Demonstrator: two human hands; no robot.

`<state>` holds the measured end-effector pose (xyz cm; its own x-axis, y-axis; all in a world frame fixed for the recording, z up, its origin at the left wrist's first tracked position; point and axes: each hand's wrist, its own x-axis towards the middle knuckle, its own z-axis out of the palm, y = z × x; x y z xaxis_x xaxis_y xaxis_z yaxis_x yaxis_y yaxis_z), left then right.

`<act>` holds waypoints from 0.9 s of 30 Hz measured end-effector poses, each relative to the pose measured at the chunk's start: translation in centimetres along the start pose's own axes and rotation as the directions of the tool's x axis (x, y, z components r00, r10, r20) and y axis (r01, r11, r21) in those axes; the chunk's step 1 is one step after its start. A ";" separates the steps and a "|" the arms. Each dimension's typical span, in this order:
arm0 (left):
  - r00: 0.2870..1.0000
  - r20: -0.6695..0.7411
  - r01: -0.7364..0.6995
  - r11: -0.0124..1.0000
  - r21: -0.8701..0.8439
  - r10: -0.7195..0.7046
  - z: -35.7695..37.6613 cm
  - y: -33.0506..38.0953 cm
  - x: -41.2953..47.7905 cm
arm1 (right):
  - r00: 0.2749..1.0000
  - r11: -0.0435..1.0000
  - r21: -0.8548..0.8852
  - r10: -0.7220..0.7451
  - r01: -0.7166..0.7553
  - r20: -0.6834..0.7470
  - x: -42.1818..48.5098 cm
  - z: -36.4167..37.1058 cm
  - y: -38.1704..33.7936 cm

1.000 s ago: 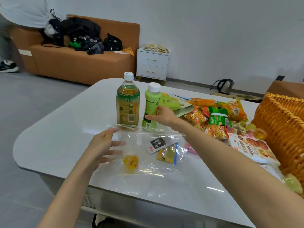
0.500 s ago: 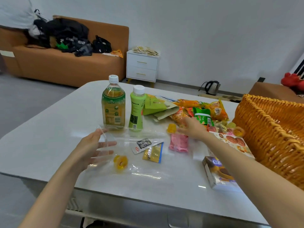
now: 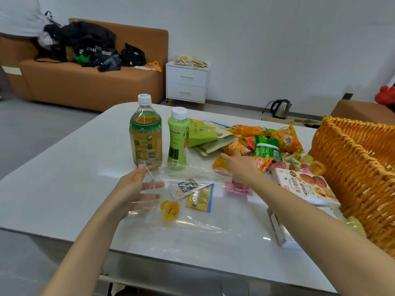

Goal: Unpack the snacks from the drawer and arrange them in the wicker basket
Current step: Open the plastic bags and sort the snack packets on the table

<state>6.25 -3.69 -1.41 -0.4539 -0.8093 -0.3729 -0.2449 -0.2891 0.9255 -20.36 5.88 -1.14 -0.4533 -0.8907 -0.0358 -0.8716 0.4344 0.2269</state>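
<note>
Snacks point(image 3: 265, 146): heaped on table point(image 3: 64, 178) beside wicker basket point(image 3: 352, 167), none visible inside; arranging largely left, by my reckoning. Your left hand point(image 3: 136, 189) pinches the clear bag point(image 3: 192, 218) edge; your right hand point(image 3: 241, 169), fingers extended and empty, touches the heap

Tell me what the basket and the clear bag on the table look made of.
The basket: woven wicker, maybe rattan, matte orange-brown; interlaced strands show. The bag: thin clear plastic film, glossy; snacks show through, creases catch light.
</note>
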 end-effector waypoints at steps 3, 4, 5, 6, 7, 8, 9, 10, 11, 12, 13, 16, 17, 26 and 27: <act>1.000 -0.009 0.002 1.000 -0.008 -0.002 -0.1 -0.2 0.5 | 0.999 0.993 0.113 -0.041 0.044 -0.034 0.1 0.4 0.4; 1.000 -0.009 0.006 1.000 -0.010 -0.006 -0.1 -0.2 0.6 | 0.998 0.987 0.157 -0.035 0.043 -0.054 0.2 0.7 0.6; 1.000 -0.008 0.011 1.000 -0.012 -0.011 -0.1 -0.2 0.7 | 0.997 0.977 0.213 -0.018 0.033 -0.072 0.3 1.1 0.9; 1.000 -0.005 0.016 1.000 -0.013 -0.016 0.0 -0.2 0.7 | 0.995 0.951 0.309 0.011 0.020 -0.100 0.4 1.6 1.2; 1.000 -0.002 0.020 1.000 -0.016 -0.020 0.0 -0.3 0.7 | 0.991 0.892 0.452 0.053 0.010 -0.127 0.2 1.7 1.5; 1.000 0.002 0.023 1.000 -0.017 -0.023 0.1 -0.3 0.7 | 0.982 0.792 0.611 0.107 0.011 -0.157 0.0 1.5 1.9; 1.000 0.005 0.029 0.999 -0.023 -0.029 0.1 -0.3 0.7 | 0.968 0.666 0.746 0.173 0.021 -0.181 -0.4 0.9 2.2; 0.999 0.008 0.037 0.999 -0.033 -0.037 0.1 -0.3 0.7 | 0.949 0.539 0.842 0.245 0.039 -0.201 -1.0 0.3 2.7; 0.999 0.010 0.047 0.998 -0.046 -0.046 0.1 -0.2 0.6 | 0.928 0.419 0.906 0.312 0.060 -0.205 -1.7 -0.6 3.0; 0.998 0.013 0.056 0.996 -0.062 -0.056 0.1 -0.2 0.6 | 0.912 0.308 0.947 0.358 0.087 -0.200 -2.8 -1.6 3.4; 0.998 0.012 0.068 0.994 -0.081 -0.068 0.1 -0.2 0.5 | 0.913 0.221 0.970 0.367 0.100 -0.178 -4.2 -2.6 3.8; 0.994 0.015 0.105 0.985 -0.138 -0.104 0.2 -0.1 0.0 | 0.961 0.190 0.978 0.242 0.088 -0.134 -9.4 -4.0 4.9; 0.993 0.022 0.118 0.981 -0.152 -0.116 0.4 -0.1 -0.2 | 0.972 0.233 0.969 0.200 0.077 -0.125 -11.2 -4.1 5.3; 0.977 0.170 0.143 0.984 -0.104 -0.125 4.7 0.3 -2.3 | 0.891 1.000 0.021 0.030 -0.023 -0.452 -17.3 -2.6 2.6; 0.975 0.182 0.143 0.986 -0.085 -0.126 5.3 0.3 -2.5 | 0.868 1.000 0.000 0.013 -0.015 -0.496 -17.3 -2.2 2.5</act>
<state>2.76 1.00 -0.58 -0.5675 -0.6601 -0.4922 -0.2332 -0.4444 0.8649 -14.28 22.11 2.16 -0.3127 -0.8342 0.4543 -0.8644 0.4481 0.2279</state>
